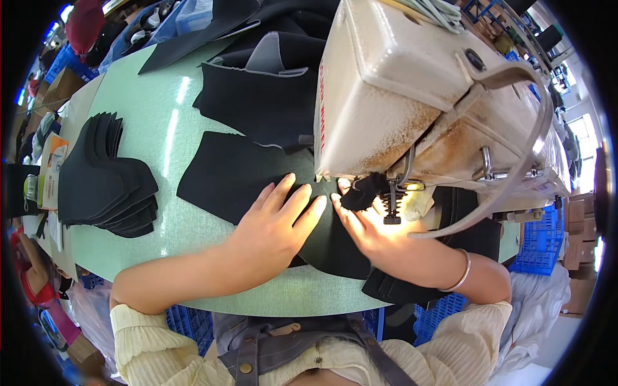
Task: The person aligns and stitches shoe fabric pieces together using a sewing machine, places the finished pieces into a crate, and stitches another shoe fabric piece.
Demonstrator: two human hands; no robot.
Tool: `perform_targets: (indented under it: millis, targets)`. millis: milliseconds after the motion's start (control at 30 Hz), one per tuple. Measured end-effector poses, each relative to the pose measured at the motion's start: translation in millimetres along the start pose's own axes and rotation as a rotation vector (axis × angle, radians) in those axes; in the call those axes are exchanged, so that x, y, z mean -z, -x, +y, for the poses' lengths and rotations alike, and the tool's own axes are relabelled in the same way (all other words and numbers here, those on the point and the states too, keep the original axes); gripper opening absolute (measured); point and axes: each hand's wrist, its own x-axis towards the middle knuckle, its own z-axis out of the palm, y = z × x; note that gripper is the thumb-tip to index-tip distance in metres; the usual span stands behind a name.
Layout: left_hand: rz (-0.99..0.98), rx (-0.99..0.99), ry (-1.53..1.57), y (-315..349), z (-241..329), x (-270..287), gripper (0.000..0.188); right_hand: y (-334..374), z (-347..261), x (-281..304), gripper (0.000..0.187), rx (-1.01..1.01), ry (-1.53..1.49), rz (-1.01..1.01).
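Note:
Under the head of a worn cream sewing machine (pixel 380 83) lies a black fabric piece (pixel 215 174), spread flat on the pale green table. My left hand (pixel 280 215) rests on this cloth with its fingers stretched out and apart, left of the needle area. On the other side my right hand (pixel 380 238) presses on the fabric, fingers extended beside the needle area, lit by the machine's lamp. Neither hand grips anything. The machine head hides the needle and presser foot. Another black piece with a grey underside (pixel 257 103) touches the work from behind.
A stack of curved black pieces (pixel 106 180) sits at the table's left. More black pieces (pixel 402 286) lie under my right forearm. A curved grey tube (pixel 537 128) arches from the machine. Blue crates (pixel 537 241) stand at the right, beyond the pale green tabletop (pixel 148 257).

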Motion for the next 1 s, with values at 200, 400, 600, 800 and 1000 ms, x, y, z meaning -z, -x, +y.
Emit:
perform_targets:
  millis: [200, 400, 600, 800, 1000]
  targets:
    - [-0.052, -0.097, 0.082, 4, -23, 3, 0.049, 4, 14, 6, 0.052, 0.030, -0.036, -0.524]
    - [-0.100, -0.088, 0.172, -2, -36, 7, 0.050, 19, 38, -21, 0.035, -0.201, -0.661, -0.264]
    - [-0.110, -0.186, 0.079, -8, -49, 17, 0.047, 35, 47, -12, 0.030, -0.180, -0.536, -0.213]
    - [0.050, -0.206, -0.140, 2, -2, -2, 0.044, 5, -11, 15, 0.050, 0.007, 0.132, -0.313]
    - [-0.067, -0.108, 0.231, 4, -24, 12, 0.042, 15, 2, -4, 0.051, 0.062, 0.086, -0.197]
